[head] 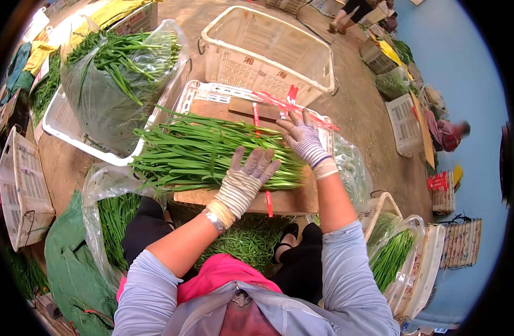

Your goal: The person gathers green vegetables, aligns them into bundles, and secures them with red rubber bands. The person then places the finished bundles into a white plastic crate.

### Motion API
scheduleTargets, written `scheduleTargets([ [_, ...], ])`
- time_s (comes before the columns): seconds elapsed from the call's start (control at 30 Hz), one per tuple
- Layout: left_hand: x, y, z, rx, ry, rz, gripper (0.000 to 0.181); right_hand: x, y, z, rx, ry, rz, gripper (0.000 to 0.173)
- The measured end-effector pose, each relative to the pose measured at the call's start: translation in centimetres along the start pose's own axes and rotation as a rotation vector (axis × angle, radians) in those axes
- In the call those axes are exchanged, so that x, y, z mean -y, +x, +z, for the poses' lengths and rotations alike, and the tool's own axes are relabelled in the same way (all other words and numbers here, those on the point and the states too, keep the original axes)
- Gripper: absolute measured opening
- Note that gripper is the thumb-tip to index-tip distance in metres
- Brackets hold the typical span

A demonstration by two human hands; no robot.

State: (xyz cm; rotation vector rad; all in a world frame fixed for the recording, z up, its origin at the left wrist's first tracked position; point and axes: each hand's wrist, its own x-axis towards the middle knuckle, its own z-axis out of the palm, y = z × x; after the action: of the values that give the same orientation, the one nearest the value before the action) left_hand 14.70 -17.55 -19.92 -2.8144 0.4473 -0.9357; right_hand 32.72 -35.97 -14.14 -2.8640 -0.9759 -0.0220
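Observation:
A bundle of long green leafy stalks, like garlic chives [190, 151], lies across a wooden board [244, 201], pale stem ends to the right. Over its lower right part is my left hand [248, 172], in a striped knit glove, fingers spread. My right hand [301, 134], gloved too, is at the upper right edge of the bundle, fingers apart near red tape strips [324, 122]. Whether either palm presses on the stalks I cannot tell. One red strip [269, 203] shows below the bundle and above it, apparently running underneath. A small wooden block [253, 108] lies behind the bundle.
Beyond the board stands a large white plastic crate [265, 63]. At the left, another crate [93, 149] holds a plastic bag of greens [118, 59]. Bagged stalks [114, 222] are beside my leg, and more [393, 256] at the right. A person [444, 130] sits at far right.

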Motion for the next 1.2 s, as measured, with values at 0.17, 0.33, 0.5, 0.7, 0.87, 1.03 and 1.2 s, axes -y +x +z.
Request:
scheduleTargets([
  [0.17,0.7,1.3,-1.1,0.276,-0.227,-0.065,0.085,-2.3,0.2,1.4,-0.041,-0.165,-0.243,0.017],
  [0.33,1.8,2.2,-2.6,0.401,-0.292,-0.133,0.087,-3.4,-1.0,1.2,-0.012,-0.192,-0.136,0.023],
  [0.5,1.5,1.9,-2.3,0.347,-0.315,-0.043,0.093,-0.2,1.9,-0.4,-0.164,0.227,-0.232,0.031],
  [0.7,1.3,1.4,-0.7,0.4,-0.386,-0.124,0.095,0.8,-1.4,1.3,0.368,0.116,-0.166,0.054],
  [0.87,2.8,0.7,-1.6,0.455,-0.408,-0.233,0.08,5.3,-4.5,4.0,0.117,0.161,-0.054,0.052],
  [1.03,3.2,-1.4,-9.9,0.329,-0.395,-0.282,0.082,6.1,-6.5,-0.6,-0.262,-0.048,-0.1,0.052],
  [1.2,9.6,-12.3,-26.6,0.004,-0.618,-0.541,0.062,11.7,-11.9,-5.1,-0.502,0.072,-0.233,0.056],
])
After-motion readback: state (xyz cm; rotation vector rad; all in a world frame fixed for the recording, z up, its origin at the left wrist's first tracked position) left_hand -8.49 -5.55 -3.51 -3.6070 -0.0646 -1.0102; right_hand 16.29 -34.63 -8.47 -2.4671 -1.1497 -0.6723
